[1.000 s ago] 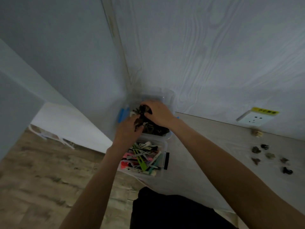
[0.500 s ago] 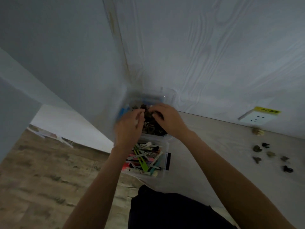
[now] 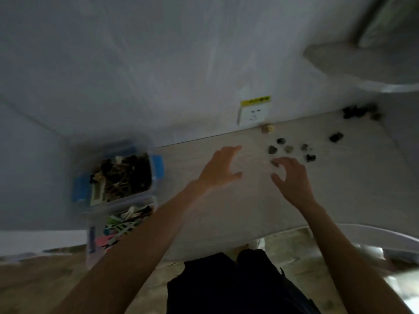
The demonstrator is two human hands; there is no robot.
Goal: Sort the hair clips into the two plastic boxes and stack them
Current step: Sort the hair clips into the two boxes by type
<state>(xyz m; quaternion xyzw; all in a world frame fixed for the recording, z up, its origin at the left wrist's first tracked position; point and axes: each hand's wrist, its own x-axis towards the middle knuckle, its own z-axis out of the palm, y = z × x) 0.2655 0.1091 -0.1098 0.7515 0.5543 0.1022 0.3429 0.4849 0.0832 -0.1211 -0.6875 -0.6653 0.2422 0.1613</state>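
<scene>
Two clear plastic boxes stand at the table's left end. The far box [image 3: 156,171], with blue latches, holds dark claw clips. The near box [image 3: 90,243] holds colourful flat clips. Several small dark claw clips [image 3: 288,148] lie loose on the table near the wall, with more [image 3: 359,111] farther right. My left hand [image 3: 221,167] hovers over the table's middle, fingers spread and empty. My right hand [image 3: 292,177] reaches over the loose clips with fingers loosely bent, one fingertip at a clip [image 3: 274,163]. The frame is motion-blurred.
A white wall socket [image 3: 252,113] with a yellow label sits on the wall behind the loose clips. A pale clip [image 3: 267,128] lies under it. The table's front edge [image 3: 226,243] runs just beyond my dark trousers. A shelf corner [image 3: 362,62] juts at the upper right.
Both hands have left the far box and swung right across the table toward the loose clips. The camera has turned right with them, bringing more clips into view.
</scene>
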